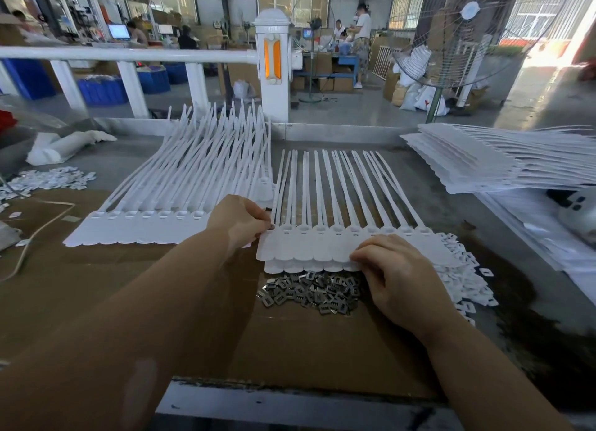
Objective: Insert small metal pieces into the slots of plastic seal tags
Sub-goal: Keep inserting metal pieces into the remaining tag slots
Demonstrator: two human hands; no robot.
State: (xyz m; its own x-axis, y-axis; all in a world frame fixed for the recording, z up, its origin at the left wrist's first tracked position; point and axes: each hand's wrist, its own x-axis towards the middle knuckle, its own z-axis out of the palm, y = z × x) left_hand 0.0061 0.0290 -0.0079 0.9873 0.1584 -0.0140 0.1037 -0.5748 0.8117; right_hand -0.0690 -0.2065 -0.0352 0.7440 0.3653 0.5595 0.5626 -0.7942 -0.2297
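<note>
The tag strip (325, 246) sat on the cardboard (193, 317) right in front of the person, on top of at least one more strip, tails pointing away. Left hand (240, 222) pinched its left corner, right hand (395, 269) had curled fingers holding down the near edge. The metal pieces (309, 292) were heaped just below, touching distance. Looked to me like squaring up before loading, so I'd say keep the strip flat and the slots facing up, then free the right hand to grab pieces one by one. Done-looking strips (167, 204) lay left, a fresh stack (483, 162) at right.
</note>
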